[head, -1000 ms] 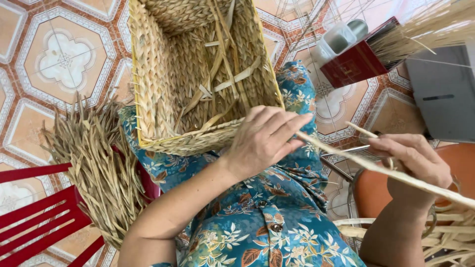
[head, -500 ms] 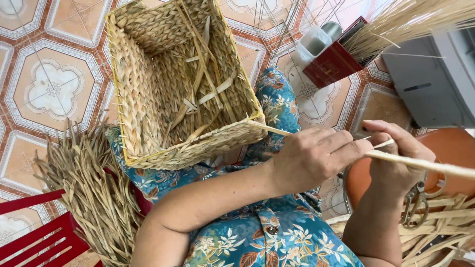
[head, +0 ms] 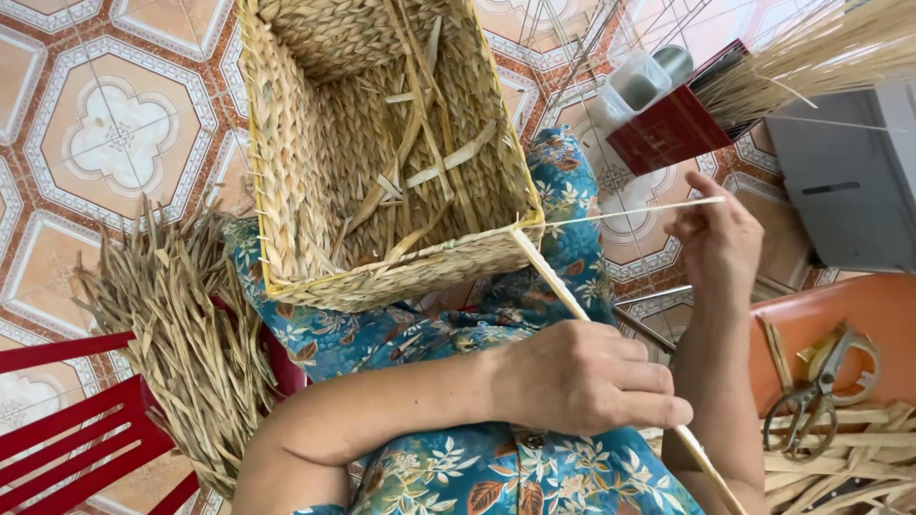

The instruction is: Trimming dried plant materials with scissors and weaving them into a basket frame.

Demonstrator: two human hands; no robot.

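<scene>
Left grip closes around strip below basket.

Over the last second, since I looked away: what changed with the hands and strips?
The left hand slid down the flat strip toward the lap, keeping its grip. The right hand rose, now pinching a thin strand. The woven basket stays on the lap.

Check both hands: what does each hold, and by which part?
The left hand is closed around the flat pale strip partway along, below the basket corner. The right hand pinches the thin strand at its outer end.
</scene>
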